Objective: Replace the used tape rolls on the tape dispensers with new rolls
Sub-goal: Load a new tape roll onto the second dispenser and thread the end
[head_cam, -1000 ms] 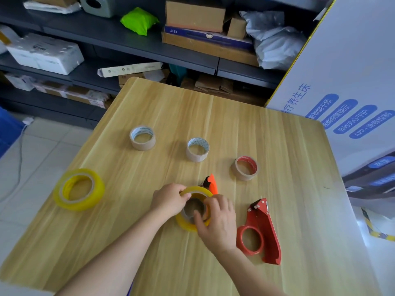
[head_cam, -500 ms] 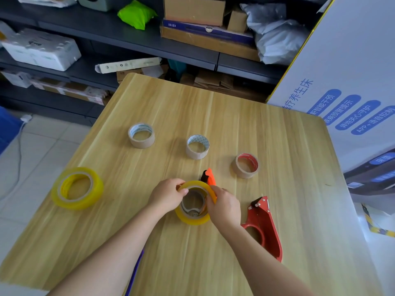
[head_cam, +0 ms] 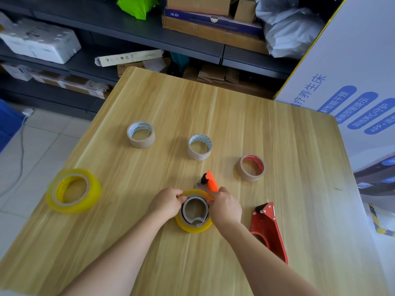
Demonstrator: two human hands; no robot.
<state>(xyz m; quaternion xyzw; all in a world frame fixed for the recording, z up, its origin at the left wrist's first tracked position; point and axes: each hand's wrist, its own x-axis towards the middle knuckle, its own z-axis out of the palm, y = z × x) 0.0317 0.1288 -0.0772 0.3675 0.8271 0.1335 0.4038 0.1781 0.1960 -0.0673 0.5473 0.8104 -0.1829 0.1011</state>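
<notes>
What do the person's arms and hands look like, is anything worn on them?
Both forearms are bare as far as the picture shows, with no sleeve in view. The left hand and right hand wear no gloves, and no watch, ring or bracelet is visible. The fingers are uncovered.

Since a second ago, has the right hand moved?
Yes. The right hand shifted from over the yellow roll to its right rim, toward the red dispenser.

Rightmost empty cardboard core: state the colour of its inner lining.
Red, on the cardboard core, best in the head view.
</notes>
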